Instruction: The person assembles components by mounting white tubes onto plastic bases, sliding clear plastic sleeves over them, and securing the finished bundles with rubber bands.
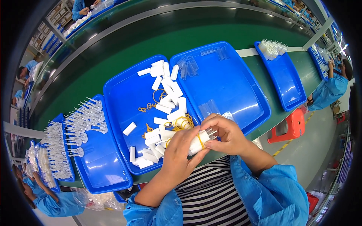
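In front of my chest both hands close around a small bundle of white pieces [197,145], with a yellow rubber band [202,140] round it. Thin pale rods stick out of its right end. My left hand [180,151] grips the bundle from the left, thumb and fingers on its sides. At the rod end, my right hand [226,136] curls its fingers and thumb about the band. Just beyond my hands, a blue tray [117,109] holds many loose white foam-like blocks [175,89] and yellow rubber bands [182,122].
To the right, another blue tray [233,90] holds clear plastic pieces [188,67]. A narrow tray [98,162] on the left carries white stemmed parts [85,116]. Far right stands a tray [290,83] with white parts. A red stool [292,126] and co-workers [330,88] are around the green bench.
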The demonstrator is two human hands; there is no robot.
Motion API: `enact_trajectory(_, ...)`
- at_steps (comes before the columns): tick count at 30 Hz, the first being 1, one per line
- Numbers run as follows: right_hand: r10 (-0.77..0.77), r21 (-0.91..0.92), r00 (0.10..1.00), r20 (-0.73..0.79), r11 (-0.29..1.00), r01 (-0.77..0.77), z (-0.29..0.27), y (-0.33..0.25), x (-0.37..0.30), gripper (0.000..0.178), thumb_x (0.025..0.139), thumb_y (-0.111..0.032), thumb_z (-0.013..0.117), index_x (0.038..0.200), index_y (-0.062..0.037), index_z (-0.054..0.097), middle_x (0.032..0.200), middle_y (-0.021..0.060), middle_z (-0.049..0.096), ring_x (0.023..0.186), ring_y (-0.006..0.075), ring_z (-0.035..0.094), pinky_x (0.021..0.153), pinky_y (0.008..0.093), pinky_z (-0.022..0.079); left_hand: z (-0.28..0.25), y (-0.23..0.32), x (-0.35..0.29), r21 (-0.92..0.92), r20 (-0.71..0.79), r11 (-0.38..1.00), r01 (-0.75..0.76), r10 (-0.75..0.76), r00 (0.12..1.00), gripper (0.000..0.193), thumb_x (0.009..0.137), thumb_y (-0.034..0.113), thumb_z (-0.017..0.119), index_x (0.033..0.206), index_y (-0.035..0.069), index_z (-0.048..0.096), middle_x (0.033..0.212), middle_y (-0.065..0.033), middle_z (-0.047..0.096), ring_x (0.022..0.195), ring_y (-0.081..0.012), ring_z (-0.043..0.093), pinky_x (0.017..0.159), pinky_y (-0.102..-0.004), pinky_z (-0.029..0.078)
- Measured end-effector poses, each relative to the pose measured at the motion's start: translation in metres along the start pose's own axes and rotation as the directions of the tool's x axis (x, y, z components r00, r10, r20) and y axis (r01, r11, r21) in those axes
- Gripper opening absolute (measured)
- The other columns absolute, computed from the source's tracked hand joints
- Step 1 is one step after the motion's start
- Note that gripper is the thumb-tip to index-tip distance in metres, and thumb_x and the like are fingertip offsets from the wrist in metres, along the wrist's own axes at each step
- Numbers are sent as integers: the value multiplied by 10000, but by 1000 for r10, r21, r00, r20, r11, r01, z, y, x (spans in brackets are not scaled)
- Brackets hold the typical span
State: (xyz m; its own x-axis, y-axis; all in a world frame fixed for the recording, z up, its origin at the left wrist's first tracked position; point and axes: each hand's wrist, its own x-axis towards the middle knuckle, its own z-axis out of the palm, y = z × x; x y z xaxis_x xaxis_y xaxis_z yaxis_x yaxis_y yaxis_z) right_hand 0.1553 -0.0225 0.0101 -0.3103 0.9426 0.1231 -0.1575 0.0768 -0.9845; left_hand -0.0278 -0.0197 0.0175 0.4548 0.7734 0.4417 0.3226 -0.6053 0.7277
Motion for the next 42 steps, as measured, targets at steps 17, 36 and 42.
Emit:
enact_trajectory(17,377,492,925,-53,816,-304,-12,-3,-17,204,825,-79,628,989,-57,508,936,30,508,555,33,496,444,140,382,30,8,9,-194,72,971,139,-127,989,506,719,86,718,1105,3,402,991,-168,514,884,-307,557,759,-366,460)
enact_trajectory(36,-200,-325,949,-244,939,114,9,2,-27,197,913,-132,424,1035,-13,524,903,130,506,833,244,494,760,325,396,63,9,-1,-202,-238,977,-68,18,971,611,915,350,427,1326,-40,198,1346,-311,219,1222,-397,317,932,-438,361)
enact_trajectory(42,-248,-391,939,-238,909,141,17,3,-34,199,893,-119,427,1017,3,523,928,150,498,844,246,493,762,327,405,63,7,-8,-336,-214,941,-42,-33,976,553,919,203,317,1376,-36,116,1379,-296,189,1221,-428,340,971,-481,344)
